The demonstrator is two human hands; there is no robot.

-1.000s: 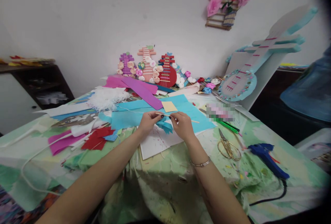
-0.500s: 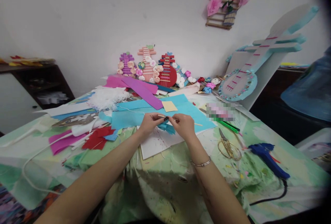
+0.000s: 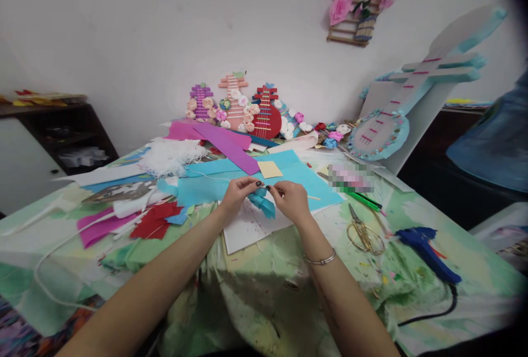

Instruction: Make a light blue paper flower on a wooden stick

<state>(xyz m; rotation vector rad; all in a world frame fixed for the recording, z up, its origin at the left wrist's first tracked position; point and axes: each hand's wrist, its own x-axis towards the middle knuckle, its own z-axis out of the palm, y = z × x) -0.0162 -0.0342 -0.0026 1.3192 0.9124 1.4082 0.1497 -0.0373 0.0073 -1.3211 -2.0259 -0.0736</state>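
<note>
Between my hands hangs a piece of crumpled blue crepe paper [image 3: 264,206], its lower end loose. My left hand [image 3: 239,196] is closed, thumb and forefinger pinched at the paper's upper edge. My right hand [image 3: 292,198] is also pinched closed, just right of the paper. A thin pale stick [image 3: 314,197] runs through its grip and pokes out past the knuckles; the middle of the stick is hidden by the hand. Below them lies a large blue paper sheet [image 3: 325,195] and a white sheet [image 3: 237,236]. Behind the fingers is a small yellow paper square [image 3: 270,169].
Gold-handled scissors [image 3: 365,233] and a blue glue gun [image 3: 429,252] lie at right, near green pens [image 3: 365,201]. Red paper scraps [image 3: 157,220], white shredded paper [image 3: 171,156] and a purple strip [image 3: 229,148] spread leftward. A large paper lute [image 3: 379,131] leans at back right.
My left fingertips have come away from the stick's near end and are a little apart from the right ones. The blue paper hangs lower and more in view. The stick has shifted slightly left.
</note>
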